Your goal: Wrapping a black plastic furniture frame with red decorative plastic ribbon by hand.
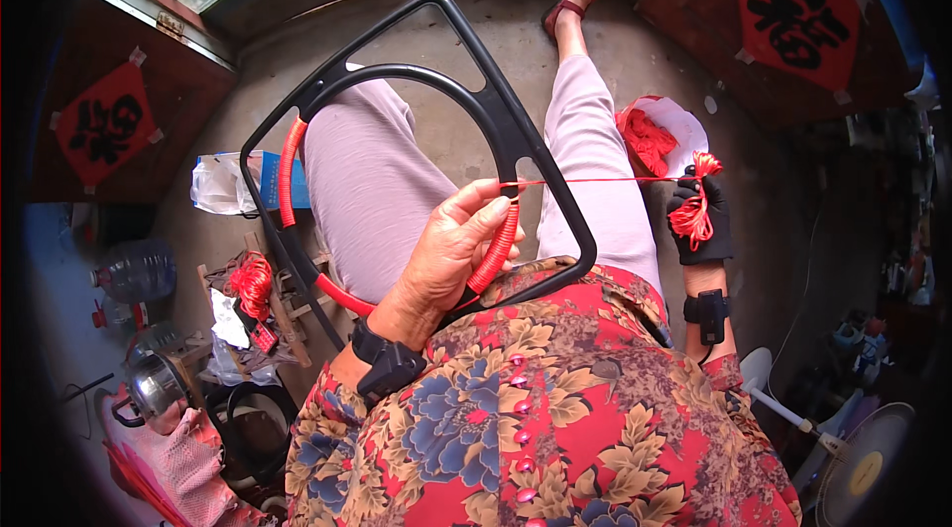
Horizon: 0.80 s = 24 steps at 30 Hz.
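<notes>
A black frame (483,56) with an inner ring rests across my lap, tilted. Red cord is wound tightly around parts of the ring, as the wrapped section (288,175) at its left shows. My bare left hand (441,249) pinches the ring's right side, thumb and forefinger at the upper end of another wrapped stretch (494,254). From there a single red cord (605,179) runs taut to the right. My right hand (709,230), in a black glove, is closed around a looped bundle of red cord (692,218), held out beside my right thigh.
Left of me, a small wooden stool (288,321) bears another red cord bundle (250,284). Nearby are a plastic water jug (139,271), a metal pot (159,393) and a blue box (270,175). A white-rimmed container (684,125) holds red material beyond my right hand. A fan (865,472) stands lower right.
</notes>
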Each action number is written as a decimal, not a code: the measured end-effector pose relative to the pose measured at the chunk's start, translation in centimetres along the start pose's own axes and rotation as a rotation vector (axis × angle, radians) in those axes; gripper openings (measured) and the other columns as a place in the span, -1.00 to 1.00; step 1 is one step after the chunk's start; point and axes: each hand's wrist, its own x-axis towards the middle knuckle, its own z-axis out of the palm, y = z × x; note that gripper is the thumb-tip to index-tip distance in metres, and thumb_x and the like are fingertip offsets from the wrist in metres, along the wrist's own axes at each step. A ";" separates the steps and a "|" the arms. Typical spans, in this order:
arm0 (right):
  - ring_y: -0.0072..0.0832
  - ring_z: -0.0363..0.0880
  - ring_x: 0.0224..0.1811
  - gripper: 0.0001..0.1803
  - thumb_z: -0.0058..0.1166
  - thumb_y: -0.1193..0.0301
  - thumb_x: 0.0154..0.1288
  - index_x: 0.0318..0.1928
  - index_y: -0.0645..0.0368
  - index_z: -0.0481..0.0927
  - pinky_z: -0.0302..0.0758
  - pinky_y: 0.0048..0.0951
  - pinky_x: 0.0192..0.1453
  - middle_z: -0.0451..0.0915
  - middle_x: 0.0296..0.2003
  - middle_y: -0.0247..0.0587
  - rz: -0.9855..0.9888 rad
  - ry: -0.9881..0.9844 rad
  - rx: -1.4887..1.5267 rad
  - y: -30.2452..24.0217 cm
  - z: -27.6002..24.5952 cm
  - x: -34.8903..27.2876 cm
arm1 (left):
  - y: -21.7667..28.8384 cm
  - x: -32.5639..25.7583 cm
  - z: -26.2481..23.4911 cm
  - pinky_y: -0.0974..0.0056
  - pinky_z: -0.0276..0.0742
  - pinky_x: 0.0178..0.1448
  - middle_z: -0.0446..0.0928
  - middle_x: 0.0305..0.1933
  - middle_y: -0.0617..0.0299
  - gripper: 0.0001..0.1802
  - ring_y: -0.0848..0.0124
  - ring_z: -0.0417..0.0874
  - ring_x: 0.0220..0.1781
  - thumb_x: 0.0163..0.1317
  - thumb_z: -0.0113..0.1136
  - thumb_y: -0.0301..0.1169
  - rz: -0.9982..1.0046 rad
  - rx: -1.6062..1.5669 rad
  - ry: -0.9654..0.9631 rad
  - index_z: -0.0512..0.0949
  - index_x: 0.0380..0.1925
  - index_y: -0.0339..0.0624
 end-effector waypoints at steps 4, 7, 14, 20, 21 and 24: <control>-0.66 0.28 -0.65 -0.77 -0.09 0.23 0.37 -0.18 0.13 0.43 0.30 -0.62 -0.56 0.30 -0.61 -0.48 -0.035 0.117 -0.199 -1.4 -3.1 1.0 | -0.2 0.2 -0.9 0.41 0.59 -0.47 0.55 -0.46 0.15 -0.84 0.42 0.61 -0.52 0.29 0.08 -0.36 -0.018 0.017 0.000 0.45 -0.19 -0.14; -0.68 0.23 -0.71 -0.74 -0.09 0.19 0.37 -0.19 0.12 0.44 0.26 -0.63 -0.62 0.27 -0.64 -0.52 -0.038 0.184 -0.320 -2.4 -4.7 2.1 | -0.6 0.3 -0.7 0.40 0.59 -0.48 0.55 -0.47 0.14 -0.84 0.42 0.60 -0.53 0.28 0.09 -0.34 -0.017 0.013 0.027 0.46 -0.21 -0.16; -0.43 0.57 -0.24 -0.59 0.01 0.16 0.30 0.00 0.21 0.47 0.51 -0.43 -0.16 0.59 -0.24 -0.17 -0.071 0.225 -0.849 1.0 2.0 2.6 | 0.0 0.5 -0.5 0.39 0.58 -0.47 0.54 -0.49 0.15 -0.80 0.42 0.59 -0.55 0.29 0.08 -0.27 -0.020 -0.019 0.034 0.46 -0.31 -0.19; -0.58 0.52 -0.21 -0.68 0.18 0.43 0.15 -0.09 0.29 0.53 0.46 -0.54 -0.08 0.58 -0.23 -0.28 -0.396 -0.135 -1.513 10.0 6.8 6.6 | 0.2 0.4 0.3 0.40 0.58 -0.44 0.55 -0.44 0.16 -0.76 0.43 0.60 -0.51 0.29 0.07 -0.28 -0.039 0.076 0.007 0.48 -0.22 -0.24; -0.59 0.53 -0.22 -0.68 0.16 0.45 0.16 -0.07 0.29 0.51 0.47 -0.54 -0.09 0.57 -0.23 -0.28 -0.367 -0.201 -1.450 11.7 7.4 7.3 | 0.2 0.3 0.5 0.40 0.58 -0.43 0.55 -0.43 0.16 -0.74 0.43 0.60 -0.50 0.29 0.07 -0.29 -0.054 0.063 -0.025 0.48 -0.17 -0.26; -0.62 0.50 -0.23 -0.63 0.14 0.46 0.18 0.01 0.27 0.44 0.48 -0.56 -0.11 0.54 -0.22 -0.27 0.112 -0.234 -0.945 16.0 9.9 7.0 | 0.0 0.6 0.2 0.41 0.57 -0.42 0.54 -0.44 0.17 -0.69 0.44 0.58 -0.50 0.30 0.05 -0.27 -0.114 0.071 -0.069 0.46 -0.13 -0.31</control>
